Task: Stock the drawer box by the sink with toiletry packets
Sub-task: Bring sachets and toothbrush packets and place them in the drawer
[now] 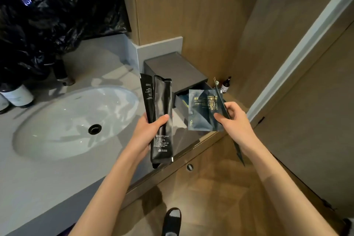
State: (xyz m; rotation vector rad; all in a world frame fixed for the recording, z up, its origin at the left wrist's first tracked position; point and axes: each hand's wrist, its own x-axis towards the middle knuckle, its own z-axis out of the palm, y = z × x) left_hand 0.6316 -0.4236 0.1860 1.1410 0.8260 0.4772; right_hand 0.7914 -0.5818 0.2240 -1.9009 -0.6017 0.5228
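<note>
A dark grey drawer box point(178, 69) stands on the counter's right end, against the wooden wall. Its lower drawer point(180, 99) is pulled out toward me and has something inside. My left hand point(151, 130) grips two long black toiletry packets point(162, 113), held upright in front of the box. My right hand point(235, 119) pinches a flat square dark blue packet point(203, 111) with gold print, held over the open drawer. A thin dark packet point(224, 105) seen edge-on also runs through that hand.
A white oval sink point(74, 119) is sunk into the grey counter point(47, 182) on the left. Black plastic bags point(47, 15) and bottles point(19, 96) crowd the back left. A small brown bottle point(226, 84) stands right of the box. My shoe point(172, 220) is on the wooden floor.
</note>
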